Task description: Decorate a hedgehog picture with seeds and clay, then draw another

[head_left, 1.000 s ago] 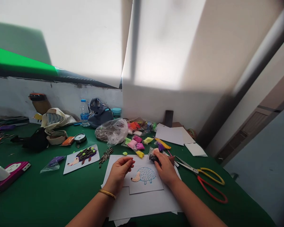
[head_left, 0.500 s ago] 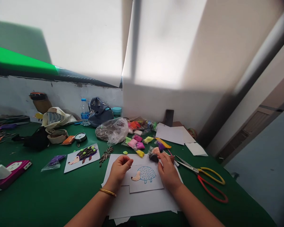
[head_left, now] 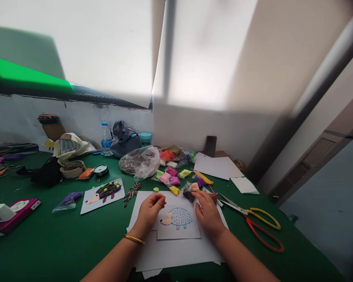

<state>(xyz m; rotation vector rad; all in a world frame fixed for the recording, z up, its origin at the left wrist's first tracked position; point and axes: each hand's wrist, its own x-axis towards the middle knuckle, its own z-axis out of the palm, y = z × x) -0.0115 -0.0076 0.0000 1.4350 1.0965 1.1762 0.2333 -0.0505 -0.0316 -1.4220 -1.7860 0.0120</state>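
Between my hands lies a white card with a hedgehog drawing [head_left: 181, 232], its body outlined in blue and its snout filled with peach clay. To the card's left, my left hand [head_left: 150, 209] has thumb and forefinger pressed together; whatever may be between them is hidden. My right hand [head_left: 207, 211] rests at the card's right edge with its fingers stretched forward. Just past those fingertips sit clay bags, one with dark clay [head_left: 188, 196] and one with peach clay [head_left: 195, 187]. Under the card are white paper sheets [head_left: 164, 254].
Red-and-yellow-handled scissors [head_left: 247, 212] lie at right. A finished clay hedgehog card [head_left: 102, 196], sunflower seeds [head_left: 132, 194] and a purple clay bag [head_left: 67, 200] are at left. Behind are coloured clay packets [head_left: 169, 178], a plastic bag [head_left: 141, 162] and a water bottle [head_left: 106, 141].
The hedgehog card has slid slightly left and turned straighter. My right hand's fingers have shifted a little left; my left hand has hardly moved.
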